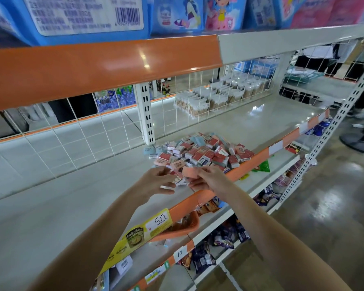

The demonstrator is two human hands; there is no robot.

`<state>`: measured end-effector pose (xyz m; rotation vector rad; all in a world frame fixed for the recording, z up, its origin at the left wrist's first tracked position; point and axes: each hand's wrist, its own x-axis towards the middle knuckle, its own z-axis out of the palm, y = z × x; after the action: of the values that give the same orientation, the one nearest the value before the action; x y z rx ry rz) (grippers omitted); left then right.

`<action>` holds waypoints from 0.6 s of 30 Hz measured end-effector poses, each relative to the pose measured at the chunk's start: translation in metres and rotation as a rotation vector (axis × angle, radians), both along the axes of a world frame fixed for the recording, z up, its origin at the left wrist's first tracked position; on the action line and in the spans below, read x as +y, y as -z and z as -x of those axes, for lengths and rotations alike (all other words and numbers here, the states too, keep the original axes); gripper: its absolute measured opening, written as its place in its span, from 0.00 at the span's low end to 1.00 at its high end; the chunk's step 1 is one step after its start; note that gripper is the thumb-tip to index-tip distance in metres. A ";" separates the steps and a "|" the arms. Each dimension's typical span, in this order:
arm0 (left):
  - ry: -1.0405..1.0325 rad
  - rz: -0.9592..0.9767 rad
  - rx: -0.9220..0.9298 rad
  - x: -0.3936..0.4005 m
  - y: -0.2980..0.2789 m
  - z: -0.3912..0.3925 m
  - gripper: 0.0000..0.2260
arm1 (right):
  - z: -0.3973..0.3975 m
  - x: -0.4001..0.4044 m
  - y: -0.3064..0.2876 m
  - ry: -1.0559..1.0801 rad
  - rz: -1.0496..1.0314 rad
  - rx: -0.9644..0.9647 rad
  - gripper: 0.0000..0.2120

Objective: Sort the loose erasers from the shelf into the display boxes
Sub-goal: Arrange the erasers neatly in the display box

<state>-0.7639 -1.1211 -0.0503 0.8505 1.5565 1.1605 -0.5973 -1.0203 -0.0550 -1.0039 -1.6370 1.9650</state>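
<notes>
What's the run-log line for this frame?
stage: picking | right hand: pinches pink eraser | left hand: fingers curled, hold unclear | eraser pile: on shelf

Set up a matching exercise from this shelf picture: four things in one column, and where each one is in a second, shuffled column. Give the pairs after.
Things
1. pile of erasers
2. pink eraser
3. price tag marked 5.0
4. blue packages

Places
A. on the top shelf, above the orange strip
B. pinched in the right hand
C. loose on the grey shelf, by the white upright
D. on the shelf's front edge, under the left forearm

Pairs: 1-C, 2-B, 3-D, 4-A
</notes>
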 end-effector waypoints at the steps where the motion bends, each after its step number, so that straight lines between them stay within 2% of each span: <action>1: -0.012 -0.009 -0.043 0.001 0.000 -0.001 0.07 | 0.000 -0.001 0.000 0.000 0.002 0.003 0.10; 4: -0.033 -0.008 -0.149 0.005 0.000 -0.004 0.11 | 0.001 -0.003 0.000 0.002 0.006 0.013 0.12; 8: -0.015 0.016 -0.220 0.007 0.000 -0.009 0.09 | 0.000 -0.004 0.002 -0.019 0.005 0.019 0.14; 15: 0.003 0.066 -0.179 0.011 0.002 -0.011 0.13 | -0.001 -0.003 0.002 -0.014 -0.008 0.015 0.14; 18: 0.031 0.063 -0.095 0.012 0.002 -0.012 0.13 | -0.003 -0.004 0.001 -0.022 -0.024 0.012 0.12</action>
<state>-0.7518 -1.1095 -0.0520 0.7639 1.4897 1.1084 -0.5946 -1.0242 -0.0562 -0.9667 -1.6678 1.9573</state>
